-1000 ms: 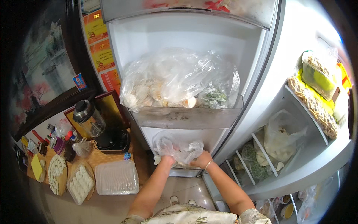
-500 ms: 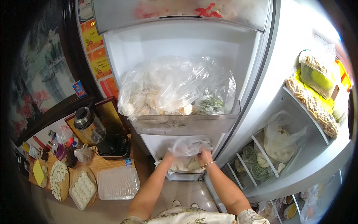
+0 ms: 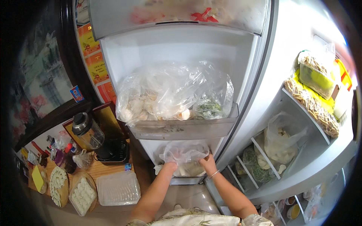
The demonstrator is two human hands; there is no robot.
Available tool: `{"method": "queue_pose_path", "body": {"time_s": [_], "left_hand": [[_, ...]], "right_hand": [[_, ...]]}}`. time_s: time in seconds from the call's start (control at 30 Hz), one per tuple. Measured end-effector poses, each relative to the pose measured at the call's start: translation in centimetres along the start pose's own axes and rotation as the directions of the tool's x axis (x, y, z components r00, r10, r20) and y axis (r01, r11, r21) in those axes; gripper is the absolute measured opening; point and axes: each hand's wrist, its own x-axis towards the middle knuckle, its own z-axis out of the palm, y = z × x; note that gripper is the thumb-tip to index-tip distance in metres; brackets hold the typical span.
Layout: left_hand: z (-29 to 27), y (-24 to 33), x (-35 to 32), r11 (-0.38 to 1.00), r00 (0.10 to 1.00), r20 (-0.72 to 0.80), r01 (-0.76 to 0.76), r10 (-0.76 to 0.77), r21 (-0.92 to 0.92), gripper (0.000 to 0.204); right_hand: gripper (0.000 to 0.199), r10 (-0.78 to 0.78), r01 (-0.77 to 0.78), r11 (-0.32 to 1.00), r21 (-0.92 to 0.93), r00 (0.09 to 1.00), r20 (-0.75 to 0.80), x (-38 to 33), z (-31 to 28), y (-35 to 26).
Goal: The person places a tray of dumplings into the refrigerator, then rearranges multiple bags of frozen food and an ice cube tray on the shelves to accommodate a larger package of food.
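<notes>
Both hands are at the lowest drawer (image 3: 186,181) of the upright freezer, in the middle of the view. My left hand (image 3: 171,166) is closed on the left side of a clear plastic bag (image 3: 186,152), its fingertips partly hidden by the film. Across from it, my right hand (image 3: 207,164) grips the bag's right edge, with a bracelet on the wrist. The bag's mouth is spread between the hands. Pale contents show below it, too blurred to name. Just above, a middle drawer (image 3: 184,129) holds big clear bags (image 3: 166,90) of pale food and some greens.
A frosted upper drawer (image 3: 173,32) juts out overhead. To the right, the open door (image 3: 260,196) has racks with bagged food. On the left, a wooden table (image 3: 98,169) carries a blender (image 3: 107,148), a clear plastic tray (image 3: 118,188) and boards of dumplings (image 3: 59,184).
The bag's mouth is spread wider and sits slightly farther left. Both hands have shifted a little, still holding its sides. The whole view has tilted slightly.
</notes>
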Motion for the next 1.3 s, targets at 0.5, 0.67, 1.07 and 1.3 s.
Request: {"method": "queue_pose_path", "body": {"time_s": [0.5,0.67,1.07,1.3], "left_hand": [[-1.9,-2.4,-2.1,-0.208,0.512,0.581,-0.611,0.632,0.764,0.04],[-0.6,-2.7,-4.2,-0.466,0.579,0.654,-0.461,0.488,0.755,0.048],[-2.0,-0.9,3.0,0.002,0.735,0.622,-0.646,0.269,0.763,0.035],[-2.3,0.8,2.3,0.157,0.859,0.511,-0.501,-0.035,0.851,0.035]], "right_hand": [[0.023,-0.156,0.046,0.858,-0.511,0.972,-0.174,2.3,5.1,-0.7],[0.024,-0.098,-0.002,0.884,-0.468,0.977,-0.19,3.4,3.8,2.6],[0.045,-0.281,0.491,0.111,-0.864,0.849,0.447,-2.1,2.6,-10.1],[0.024,-0.03,0.515,-0.166,-0.841,0.85,0.526,2.1,3.7,-6.9]]}}
